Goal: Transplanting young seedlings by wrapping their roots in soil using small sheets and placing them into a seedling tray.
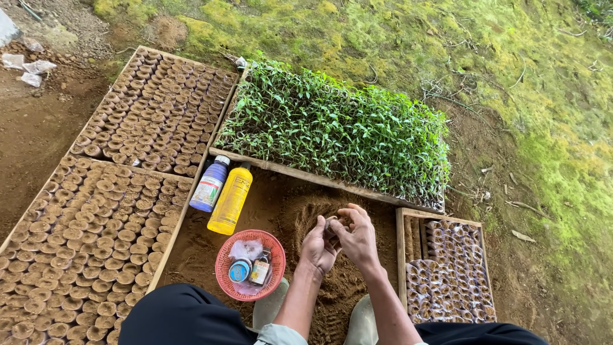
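Observation:
My left hand (pixel 317 246) and my right hand (pixel 356 235) meet over a patch of loose brown soil (pixel 290 211), fingers curled together around a small soil-filled pot (pixel 332 225) that is mostly hidden between them. Both forearms reach up from the bottom edge, between my dark-clothed knees. Just beyond the hands stands a wooden tray of dense green seedlings (pixel 338 131).
A red plastic basket (pixel 225 276) with small containers sits left of my hands. A yellow bottle (pixel 230 199) and a blue bottle (pixel 210 184) lie beside it. Trays of soil-filled pots lie at left (pixel 89 236), far left (pixel 156 112) and right (pixel 450 275). Mossy ground is behind.

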